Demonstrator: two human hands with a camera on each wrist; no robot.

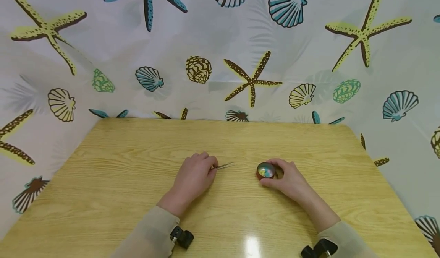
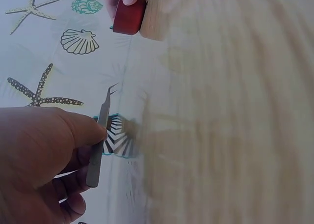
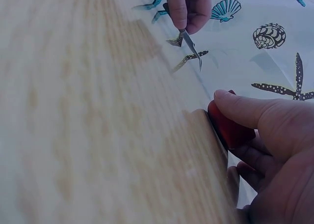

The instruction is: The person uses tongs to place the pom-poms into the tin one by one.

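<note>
Curved-tip metal tweezers [image 2: 101, 130] are pinched between the thumb and fingers of my left hand [image 1: 195, 178]. Their thin tips point right in the head view, toward a small round red container [image 1: 266, 171], and stand apart from it. Colourful bits in yellow, blue and pink show inside the container from above. My right hand [image 1: 288, 179] grips the container from its right side, thumb at the near edge and fingers at the far edge. In the right wrist view its red side wall [image 3: 230, 126] shows between thumb and fingers. The container appears to rest on the table.
A light wood-grain table [image 1: 137, 147] lies under both hands. Behind and beside it hangs a white cloth [image 1: 206, 28] printed with starfish and shells. A black wrist camera [image 1: 182, 237] sits on the left sleeve, another [image 1: 319, 248] on the right.
</note>
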